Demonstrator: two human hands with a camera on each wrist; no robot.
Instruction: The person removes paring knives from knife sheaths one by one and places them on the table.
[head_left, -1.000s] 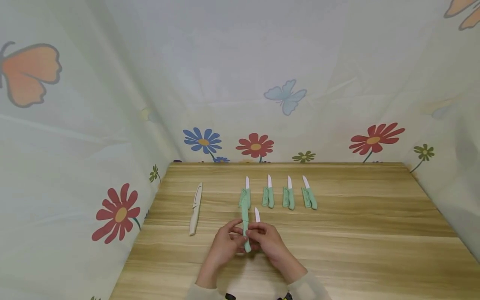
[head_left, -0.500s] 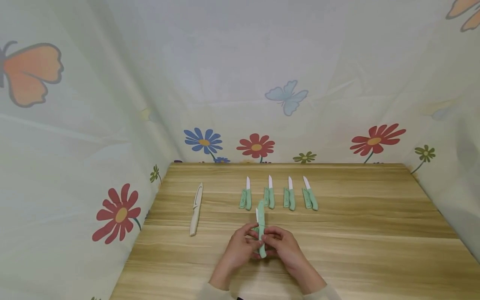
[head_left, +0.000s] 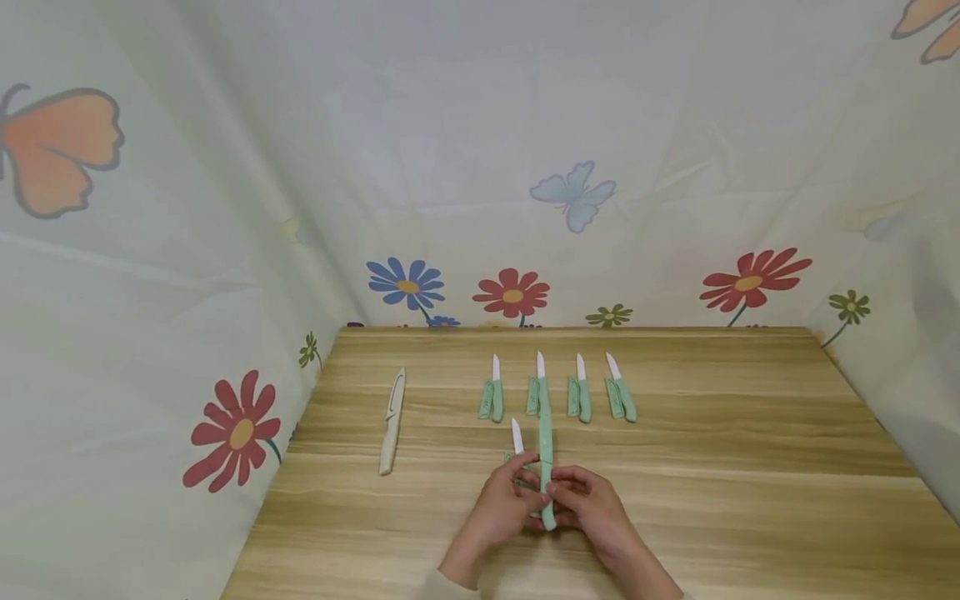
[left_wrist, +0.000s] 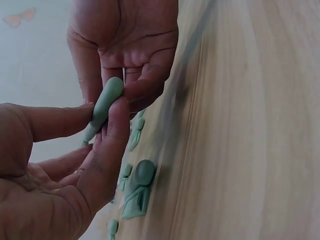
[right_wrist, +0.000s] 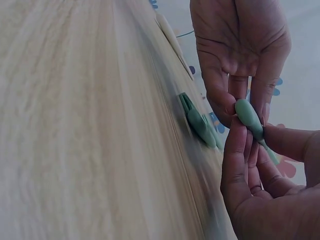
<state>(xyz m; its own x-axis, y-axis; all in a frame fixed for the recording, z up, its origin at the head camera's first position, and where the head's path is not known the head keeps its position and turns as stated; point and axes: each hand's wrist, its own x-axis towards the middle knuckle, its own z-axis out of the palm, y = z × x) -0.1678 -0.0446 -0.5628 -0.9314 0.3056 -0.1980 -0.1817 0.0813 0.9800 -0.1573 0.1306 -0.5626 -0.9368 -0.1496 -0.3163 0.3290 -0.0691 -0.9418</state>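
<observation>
A green paring knife (head_left: pixel 546 440) in its green sheath is held above the table, tip pointing away. My left hand (head_left: pixel 498 505) pinches its handle from the left, and my right hand (head_left: pixel 597 513) pinches it from the right. In the left wrist view the rounded handle end (left_wrist: pixel 107 98) sits between the fingertips of both hands; the right wrist view shows the same handle (right_wrist: pixel 247 114) from the other side. Just beyond my left fingers lies another green knife with a bare white blade (head_left: pixel 517 435), its handle partly hidden by that hand.
Several green knives with white blades, such as the rightmost knife (head_left: pixel 626 398), lie in a row farther back, each beside its sheath. A cream sheathed knife (head_left: pixel 392 421) lies at the left. The wooden table (head_left: pixel 750 492) ends at a flowered curtain (head_left: pixel 637 167).
Both hands have moved right and slightly nearer with the sheathed knife. The bare-bladed knife on the table, earlier partly behind it, now shows to its left.
</observation>
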